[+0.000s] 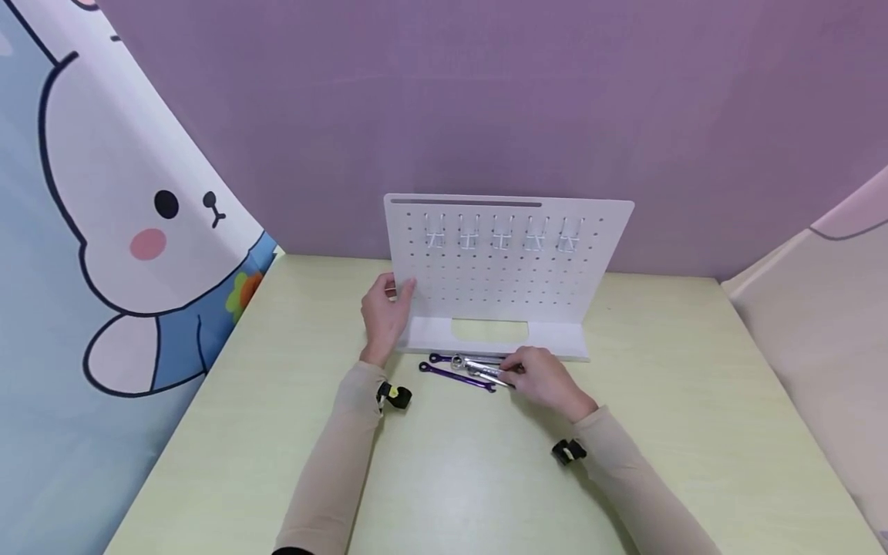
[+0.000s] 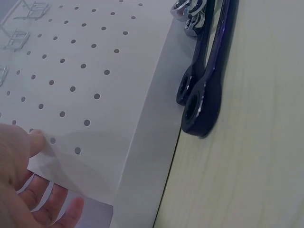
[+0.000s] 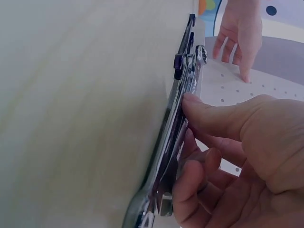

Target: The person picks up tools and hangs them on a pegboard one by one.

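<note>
A white pegboard [image 1: 496, 266] stands upright on its base toward the back of the table. My left hand [image 1: 387, 314] grips its left edge, thumb on the front face and the other fingers round behind. Just in front of the base lies a loose pile of combination wrenches, some dark purple and some silver. My right hand [image 1: 544, 378] is at the pile's right end, its thumb and fingers pinching a silver wrench [image 3: 192, 78]. A dark purple wrench [image 1: 458, 377] lies nearest me, its ring end [image 2: 197, 111] pointing left. The right fingers hide the wrenches' right ends.
Several clear hooks [image 1: 502, 233] hang in a row across the pegboard's upper part. Pale wood-grain tabletop [image 1: 444, 478] spreads around the board. Behind it rises a purple backdrop [image 1: 486, 100], with a cartoon-print cloth [image 1: 104, 254] on the left.
</note>
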The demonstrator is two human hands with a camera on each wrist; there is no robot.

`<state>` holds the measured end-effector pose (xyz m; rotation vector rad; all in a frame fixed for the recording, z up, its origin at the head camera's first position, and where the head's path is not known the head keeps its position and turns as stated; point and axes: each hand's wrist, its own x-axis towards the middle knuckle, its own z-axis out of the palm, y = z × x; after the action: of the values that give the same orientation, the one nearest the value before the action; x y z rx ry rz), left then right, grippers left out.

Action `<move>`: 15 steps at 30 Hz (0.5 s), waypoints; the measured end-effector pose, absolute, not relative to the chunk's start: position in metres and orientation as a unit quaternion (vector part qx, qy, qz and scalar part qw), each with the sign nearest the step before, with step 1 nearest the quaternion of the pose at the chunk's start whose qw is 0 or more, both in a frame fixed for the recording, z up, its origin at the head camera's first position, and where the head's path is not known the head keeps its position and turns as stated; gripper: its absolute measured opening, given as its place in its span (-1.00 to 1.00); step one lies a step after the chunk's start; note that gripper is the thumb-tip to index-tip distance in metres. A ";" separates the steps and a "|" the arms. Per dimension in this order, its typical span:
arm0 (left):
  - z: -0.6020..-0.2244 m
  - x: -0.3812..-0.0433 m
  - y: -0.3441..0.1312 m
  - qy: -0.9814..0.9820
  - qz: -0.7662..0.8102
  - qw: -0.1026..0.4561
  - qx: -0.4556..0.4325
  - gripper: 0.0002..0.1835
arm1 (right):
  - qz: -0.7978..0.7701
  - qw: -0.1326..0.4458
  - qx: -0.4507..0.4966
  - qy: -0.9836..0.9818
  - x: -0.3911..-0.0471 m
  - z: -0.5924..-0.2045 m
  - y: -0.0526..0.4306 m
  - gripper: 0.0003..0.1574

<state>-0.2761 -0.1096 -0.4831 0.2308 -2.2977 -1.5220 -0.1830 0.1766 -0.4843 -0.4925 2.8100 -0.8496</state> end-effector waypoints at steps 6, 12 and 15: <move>-0.482 -0.276 -0.108 -0.817 -0.540 0.189 0.076 -0.57 | -0.278 0.078 -0.156 0.945 -0.182 -0.481 0.176 -0.85; -0.481 -0.276 -0.109 -0.815 -0.542 0.192 0.079 -0.57 | -0.278 0.069 -0.152 0.946 -0.182 -0.478 0.174 -0.89; -0.482 -0.275 -0.109 -0.812 -0.544 0.195 0.081 -0.59 | -0.280 0.068 -0.149 0.946 -0.182 -0.476 0.173 -0.90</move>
<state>-0.2752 -0.1089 -0.4825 0.2257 -2.2761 -1.5238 -0.1817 0.1735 -0.4762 -0.4497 2.8484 -0.8441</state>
